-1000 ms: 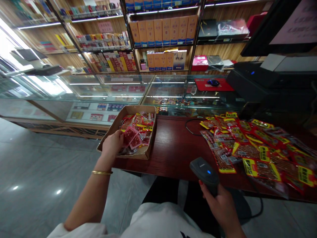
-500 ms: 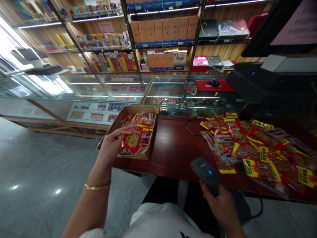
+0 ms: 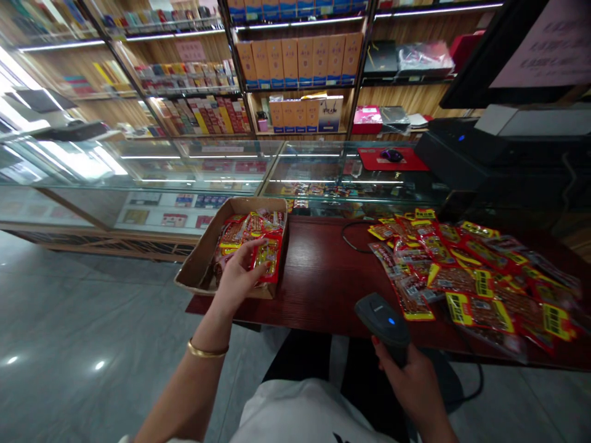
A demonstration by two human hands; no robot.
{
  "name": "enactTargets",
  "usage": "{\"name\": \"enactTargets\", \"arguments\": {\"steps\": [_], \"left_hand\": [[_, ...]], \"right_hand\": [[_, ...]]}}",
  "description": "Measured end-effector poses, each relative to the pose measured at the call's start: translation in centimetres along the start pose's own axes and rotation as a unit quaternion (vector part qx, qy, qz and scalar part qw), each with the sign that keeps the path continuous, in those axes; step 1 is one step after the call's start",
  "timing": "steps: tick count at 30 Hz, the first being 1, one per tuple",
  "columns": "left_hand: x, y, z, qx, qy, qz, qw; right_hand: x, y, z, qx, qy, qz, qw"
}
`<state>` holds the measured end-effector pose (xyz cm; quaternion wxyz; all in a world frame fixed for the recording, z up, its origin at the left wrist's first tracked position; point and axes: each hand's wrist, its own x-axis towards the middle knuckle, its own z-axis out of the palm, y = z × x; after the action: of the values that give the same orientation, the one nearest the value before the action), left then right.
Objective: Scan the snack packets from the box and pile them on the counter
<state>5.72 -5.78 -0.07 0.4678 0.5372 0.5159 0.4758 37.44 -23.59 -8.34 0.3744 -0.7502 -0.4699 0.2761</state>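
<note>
One packet (image 3: 269,253), pinched at tips of left grip (image 3: 237,278), over box (image 3: 203,258), scanner (image 3: 379,315) wrapped in right grip (image 3: 410,376)

Packet labels (image 3: 556,322), signs (image 3: 190,50) — all unreadable.

You get white glare at far left and bright strip lights (image 3: 301,23) along the shelves (image 3: 392,96). Your floor (image 3: 92,320) glints; outer edges look stretched, soft.

Shelving (image 3: 383,94), wood-backed: 8 tall boxes (image 3: 305,60), orange and blue, 1 row; below, 4 orange boxes (image 3: 300,115) beside 1 white box (image 3: 330,111). Pink box (image 3: 368,117), farther right. Glass counter (image 3: 305,146), bearing 1 red mat (image 3: 415,161), 1 mouse (image 3: 392,155) upon it. Monitor (image 3: 501,43), upper right. Grey floor (image 3: 115,307).
</note>
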Motion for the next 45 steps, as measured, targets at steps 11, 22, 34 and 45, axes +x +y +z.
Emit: {"name": "enactTargets", "arguments": {"steps": [11, 22, 34, 45], "left_hand": [[-1.0, 1.5, 4.0, 0.165, -0.203, 0.121, 0.958], [-2.4, -3.5, 9.9, -0.044, -0.295, -0.114, 0.948], [-2.1, -3.6, 12.3, -0.287, -0.259, -0.248, 0.888], [-2.2, -7.4, 14.8, -0.306, -0.219, -0.213, 0.902]], "right_hand": [[-0.4, 0.3, -0.1, 0.001, 0.026, 0.008, 1.000], [-0.3, 0.2, -0.1, 0.095, -0.025, -0.022, 0.995], [-0.6, -0.7, 1.3, 0.209, -0.047, 0.014, 0.977], [0.3, -1.1, 2.6, 0.181, -0.019, 0.028, 0.983]]}}
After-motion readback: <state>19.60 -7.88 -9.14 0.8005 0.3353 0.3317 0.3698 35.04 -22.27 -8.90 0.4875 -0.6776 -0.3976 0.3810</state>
